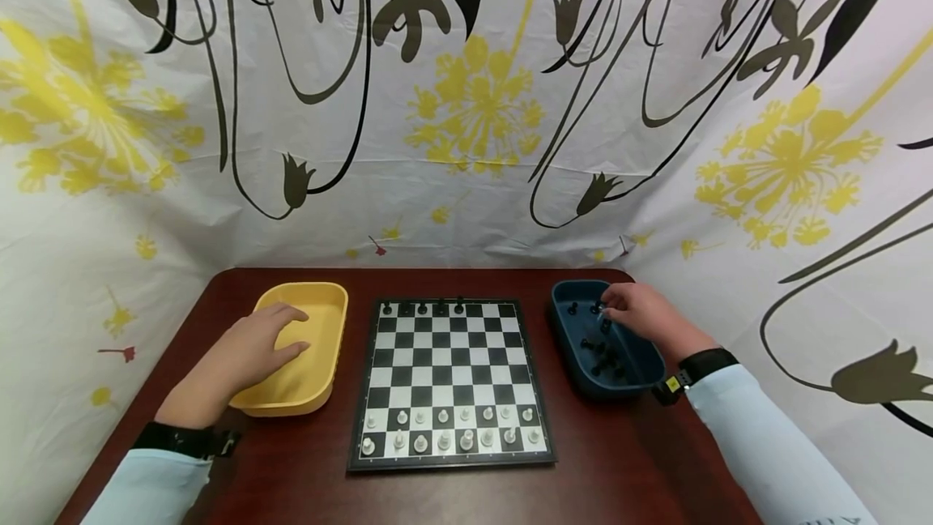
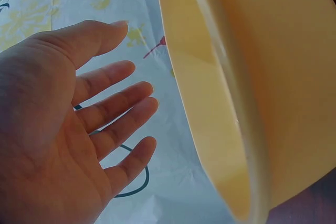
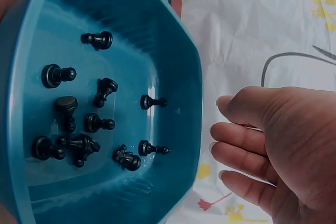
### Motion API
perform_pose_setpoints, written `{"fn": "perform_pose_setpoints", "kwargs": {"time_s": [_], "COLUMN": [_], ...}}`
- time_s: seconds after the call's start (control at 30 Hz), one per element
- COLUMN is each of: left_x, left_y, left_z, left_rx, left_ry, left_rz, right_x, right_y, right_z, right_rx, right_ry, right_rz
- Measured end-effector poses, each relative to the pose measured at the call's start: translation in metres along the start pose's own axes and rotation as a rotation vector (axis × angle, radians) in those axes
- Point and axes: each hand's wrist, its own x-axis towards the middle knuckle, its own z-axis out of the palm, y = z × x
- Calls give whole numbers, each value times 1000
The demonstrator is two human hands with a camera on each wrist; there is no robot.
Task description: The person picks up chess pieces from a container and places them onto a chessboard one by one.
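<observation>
A chessboard (image 1: 445,363) lies in the middle of the dark table (image 1: 291,476). White pieces (image 1: 443,438) fill its two near rows, and several black pieces (image 1: 423,309) stand on the far row. My left hand (image 1: 266,340) hovers over the yellow bin (image 1: 306,407) left of the board. In the left wrist view the left hand (image 2: 94,114) shows straight, spread fingers holding nothing beside the yellow bin (image 2: 236,108). My right hand (image 1: 636,314) is over the far end of the blue bin (image 1: 608,389). The right hand's (image 3: 262,150) fingers are loosely curled and empty above several black pieces (image 3: 79,124) lying in the blue bin (image 3: 194,77).
A flowered white cloth (image 1: 466,104) hangs behind and around the table, close to both bins. Bare wood shows in front of the board and between board and bins. Dark bands sit on both wrists.
</observation>
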Motion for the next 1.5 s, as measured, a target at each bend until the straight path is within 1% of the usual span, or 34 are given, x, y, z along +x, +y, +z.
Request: {"fn": "perform_pose_setpoints", "kwargs": {"time_s": [0.27,0.43,0.5,0.63,0.8,0.93,1.07,1.33,1.5], "left_x": [-2,-1,-1,-1,-1,-2,-3,-3,-4], "left_y": [0,0,0,0,0,1,1,1,1], "left_z": [-1,-1,-1,-1,-1,-1,-1,-1,0], "left_rx": [-4,-2,2,4,-1,-3,-4,-5,-9], "left_ry": [2,-4,-3,1,-2,4,6,3,3], "left_rz": [-3,1,-3,-11,-9,-3,-7,-15,-13], "right_x": [8,20,27,40,51,54,55,59,63], "right_y": [8,17,20,26,32,32,30,26,33], "right_z": [3,8,10,16,24,26,26,28,36], "right_rx": [3,-26,-50,-120,-231,-304,-342,-352,-375], "right_ry": [-12,-4,9,41,35,11,-5,-56,-49], "right_rz": [18,28,25,-19,-70,-62,-40,6,8]}}
